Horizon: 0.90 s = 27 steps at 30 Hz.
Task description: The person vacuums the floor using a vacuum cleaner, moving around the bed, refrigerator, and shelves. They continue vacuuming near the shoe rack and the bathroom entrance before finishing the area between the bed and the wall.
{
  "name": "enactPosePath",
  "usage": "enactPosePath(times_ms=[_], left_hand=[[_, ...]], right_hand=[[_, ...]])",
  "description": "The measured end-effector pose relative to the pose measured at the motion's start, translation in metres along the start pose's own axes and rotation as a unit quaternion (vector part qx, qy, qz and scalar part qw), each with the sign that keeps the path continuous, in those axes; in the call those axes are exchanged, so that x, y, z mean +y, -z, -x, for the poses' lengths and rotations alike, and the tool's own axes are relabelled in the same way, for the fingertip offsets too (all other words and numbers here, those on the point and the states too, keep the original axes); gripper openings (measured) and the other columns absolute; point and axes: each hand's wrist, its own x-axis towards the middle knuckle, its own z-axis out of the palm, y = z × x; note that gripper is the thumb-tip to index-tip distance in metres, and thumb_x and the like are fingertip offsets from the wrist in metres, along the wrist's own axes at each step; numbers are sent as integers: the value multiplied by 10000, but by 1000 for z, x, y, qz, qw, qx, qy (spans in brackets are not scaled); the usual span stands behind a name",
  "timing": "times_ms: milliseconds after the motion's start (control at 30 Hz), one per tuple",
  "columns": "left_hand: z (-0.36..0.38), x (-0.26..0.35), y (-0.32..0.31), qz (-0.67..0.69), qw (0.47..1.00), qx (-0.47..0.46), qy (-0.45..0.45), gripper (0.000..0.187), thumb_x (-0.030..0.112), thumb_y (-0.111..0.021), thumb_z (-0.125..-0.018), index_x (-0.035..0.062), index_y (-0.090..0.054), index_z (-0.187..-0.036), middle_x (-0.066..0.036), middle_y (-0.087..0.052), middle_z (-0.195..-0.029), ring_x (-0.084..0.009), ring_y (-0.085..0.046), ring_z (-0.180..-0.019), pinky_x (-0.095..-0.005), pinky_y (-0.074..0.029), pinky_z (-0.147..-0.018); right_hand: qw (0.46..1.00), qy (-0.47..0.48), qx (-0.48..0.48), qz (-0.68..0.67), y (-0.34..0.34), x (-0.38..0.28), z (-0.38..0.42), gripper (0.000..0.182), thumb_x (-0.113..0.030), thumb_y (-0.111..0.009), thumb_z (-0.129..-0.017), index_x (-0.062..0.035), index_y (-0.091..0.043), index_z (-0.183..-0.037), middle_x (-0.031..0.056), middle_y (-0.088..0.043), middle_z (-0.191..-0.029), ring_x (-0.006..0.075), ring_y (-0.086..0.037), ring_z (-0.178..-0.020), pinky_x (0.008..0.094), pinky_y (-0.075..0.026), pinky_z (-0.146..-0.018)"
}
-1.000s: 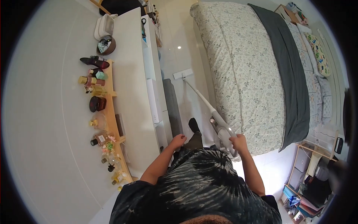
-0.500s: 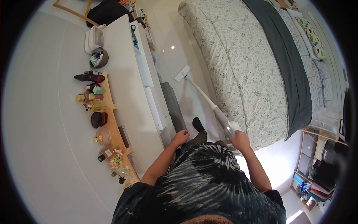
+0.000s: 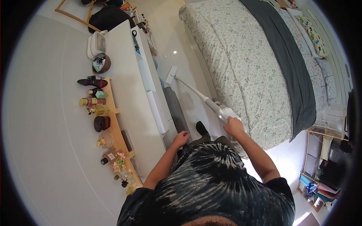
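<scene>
Stick vacuum (image 3: 212,106), white and grey, with flat rectangular head (image 3: 171,75)

The right forearm (image 3: 256,153) slants from the lower right of the frame up toward the centre, elbow bent, ending in the right grip (image 3: 233,126), its fingers wrapped closed with the back of it facing up. The left forearm (image 3: 163,163) angles up from the lower middle to the left grip (image 3: 181,138), which hangs apart from the other, fingers loosely curled inward; how far they close is unclear.
</scene>
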Motion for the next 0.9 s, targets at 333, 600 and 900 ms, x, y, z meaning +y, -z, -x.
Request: enactPosePath(times_ms=[333, 600, 900], left_hand=[[-9, 14, 10, -27, 998, -42, 26, 417, 314, -569, -860, -9, -577, -1123, -170, -631, -1064, -265, -601, -1004, -343, -461, -865], [-23, 20, 16, 20, 1000, 8, 3, 410, 315, -572, -858, -3, -582, -1117, -173, -638, -1059, -276, -614, -989, -343, -464, -864], [-38, 18, 45, 75, 992, 72, 73, 395, 278, -548, -901, -13, -549, -1168, -100, -632, -1002, -180, -597, -872, -301, -468, -802]], right_hand=[[913, -167, -37, -370, -16, 15, -2, 318, -216, -659, -670, 75, -642, -798, 190, -626, -637, 273, -638, -568, 381, -494, -558], [902, -126, -22, -412, -24, -10, -72, 267, -166, -640, -700, 92, -613, -766, 114, -557, -565, 192, -538, -439, 349, -413, -416], [961, -75, 37, -263, 11, -62, -212, 361, -230, -643, -651, 90, -640, -819, 242, -636, -705, 329, -659, -678, 399, -507, -652]])
